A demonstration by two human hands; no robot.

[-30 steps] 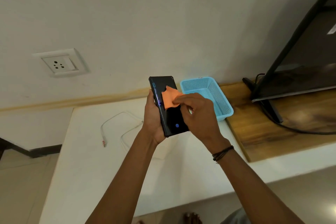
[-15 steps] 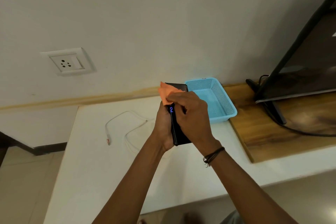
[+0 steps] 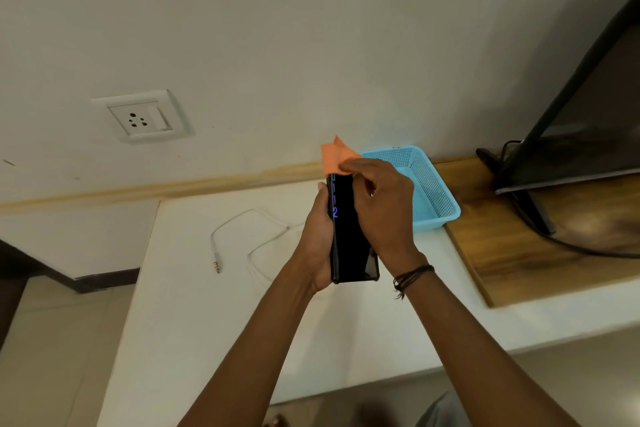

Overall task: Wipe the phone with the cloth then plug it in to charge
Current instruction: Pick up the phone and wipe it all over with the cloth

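A black phone (image 3: 349, 243) stands nearly upright above the white counter, its dark screen toward me with blue glowing marks along its left edge. My left hand (image 3: 317, 236) grips it from the left side and behind. My right hand (image 3: 379, 210) pinches an orange cloth (image 3: 334, 158) against the phone's top end; the cloth sticks out above my fingers. A white charging cable (image 3: 239, 239) lies looped on the counter to the left, its red-marked plug end free. A white wall socket (image 3: 143, 120) sits on the wall, upper left.
A light blue plastic basket (image 3: 433, 191) sits just behind my right hand. To the right a wooden board (image 3: 519, 260) carries a black TV (image 3: 585, 135) on a stand with a black cord. The white counter (image 3: 194, 340) ends at left and front edges.
The phone has turned more edge-on and the cloth has slid from mid-screen up to its top end. My right hand has followed it upward.
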